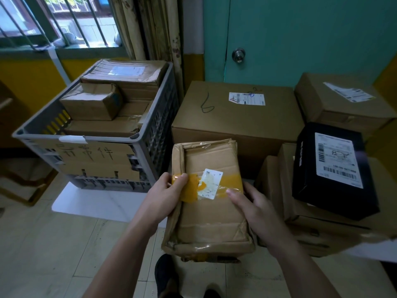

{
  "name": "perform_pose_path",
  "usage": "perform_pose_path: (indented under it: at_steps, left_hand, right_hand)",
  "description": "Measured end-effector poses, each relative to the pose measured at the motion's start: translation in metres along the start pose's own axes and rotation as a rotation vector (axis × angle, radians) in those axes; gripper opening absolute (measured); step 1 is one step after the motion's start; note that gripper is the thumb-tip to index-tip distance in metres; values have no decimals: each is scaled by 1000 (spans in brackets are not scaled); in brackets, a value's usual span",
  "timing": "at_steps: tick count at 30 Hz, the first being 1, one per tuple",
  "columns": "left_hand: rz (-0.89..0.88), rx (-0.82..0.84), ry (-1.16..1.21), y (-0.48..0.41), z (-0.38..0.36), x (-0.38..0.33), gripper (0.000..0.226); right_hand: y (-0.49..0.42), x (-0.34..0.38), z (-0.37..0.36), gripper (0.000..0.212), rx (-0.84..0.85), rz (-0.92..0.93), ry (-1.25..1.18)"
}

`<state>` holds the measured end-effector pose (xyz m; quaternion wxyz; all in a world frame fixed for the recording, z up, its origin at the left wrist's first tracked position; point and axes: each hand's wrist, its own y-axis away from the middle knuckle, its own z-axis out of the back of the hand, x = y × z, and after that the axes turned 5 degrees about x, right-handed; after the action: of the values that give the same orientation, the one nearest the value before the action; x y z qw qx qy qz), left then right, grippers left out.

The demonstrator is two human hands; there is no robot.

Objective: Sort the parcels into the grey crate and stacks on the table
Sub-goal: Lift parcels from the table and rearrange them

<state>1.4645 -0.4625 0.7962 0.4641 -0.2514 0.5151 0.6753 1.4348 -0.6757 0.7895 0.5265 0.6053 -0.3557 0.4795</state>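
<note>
While the left hand (165,198) and right hand (255,208) are clamping a battered cardboard parcel (211,220) between them, it is hanging above the tiled floor.

The left hand is gripping the parcel's left edge, its thumb lying across a yellow tape band (232,179), and the right hand is holding the right edge, its fingers curling onto the top face just right of a white label (210,183) stuck over that tape. Beyond the left hand, the grey crate (107,138) is sitting on a white surface (90,203), already holding several brown parcels (92,103). Straight ahead of the hands, a large brown box (236,121) marked with a handwritten figure is standing near a teal door (300,35). Out past the right hand, a black box (305,183) is resting on a stack of cartons (322,235).
</note>
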Motion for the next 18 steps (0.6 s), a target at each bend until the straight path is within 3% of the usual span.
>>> perform_pose_path:
  at_steps: [4,8,11,14,18]
  left_hand:
    - [-9,3,30,4,-2,0,45]
    - [-13,23,107,12,-6,2,71]
    - [-41,18,171,21,-9,0,67]
    - [-84,-39,283,28,-6,-2,73]
    - [-156,-22,434,39,-2,-6,82]
  right_hand:
    - [2,4,1,30,13,-19,-10]
    - [5,7,3,18,49,-32,20]
    - [10,9,5,13,63,-2,32]
    - [20,10,8,34,101,74,27]
    - [34,8,5,40,146,181,77]
